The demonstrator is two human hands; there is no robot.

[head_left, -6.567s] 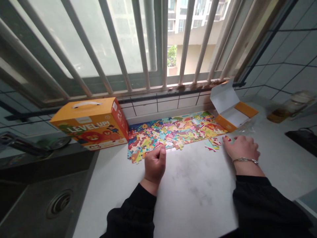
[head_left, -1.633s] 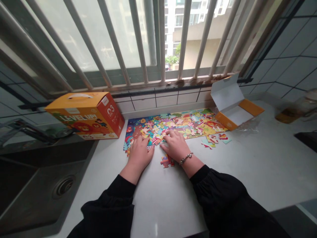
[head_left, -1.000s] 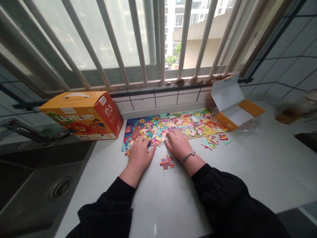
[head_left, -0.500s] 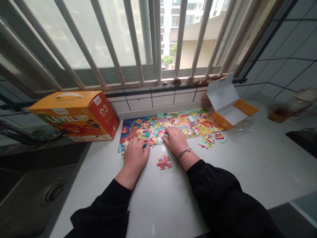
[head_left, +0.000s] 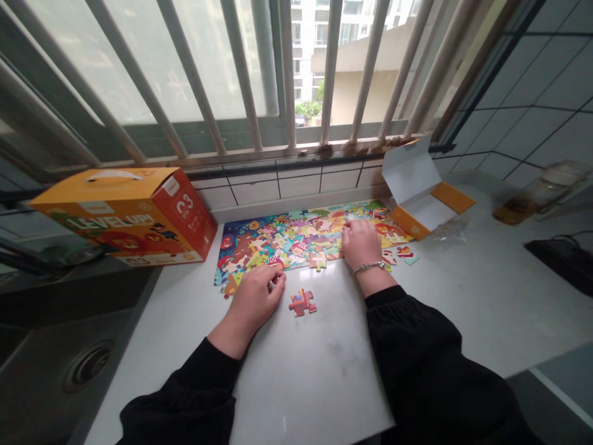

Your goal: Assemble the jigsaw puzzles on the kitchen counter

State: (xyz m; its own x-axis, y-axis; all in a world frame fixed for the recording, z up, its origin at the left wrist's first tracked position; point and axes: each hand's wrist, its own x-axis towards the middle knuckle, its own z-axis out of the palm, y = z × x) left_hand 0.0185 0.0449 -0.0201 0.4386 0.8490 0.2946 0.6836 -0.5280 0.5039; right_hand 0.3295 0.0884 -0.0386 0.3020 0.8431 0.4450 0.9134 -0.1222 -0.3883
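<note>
A long, colourful jigsaw picture (head_left: 234, 238) lies against the wall, strewn with many loose jigsaw pieces (head_left: 278, 241). At its front left edge rests my left hand (head_left: 257, 296), its fingers curled and the thumb near the index finger; whatever is in them is hidden. My right hand (head_left: 362, 247), with a chain bracelet at the wrist, reaches over the right part of the picture. Its fingers bend down among the pieces, their tips hidden. Between the hands, joined pieces (head_left: 302, 302) in red and purple lie on the counter, and a yellowish piece (head_left: 318, 261) overhangs the picture's front edge.
An orange carton (head_left: 178, 213) with a handle stands at the left, beside a dark sink (head_left: 88, 364). An opened small box (head_left: 417, 210) and more pieces (head_left: 406, 254) lie at the right. Farther right are a bottle (head_left: 532, 198) and a black object (head_left: 563, 266). Window bars rise behind.
My right hand has moved right from the middle of the picture, uncovering pieces there. My left hand has drawn slightly back from the pieces at the front edge. The view has shifted a little.
</note>
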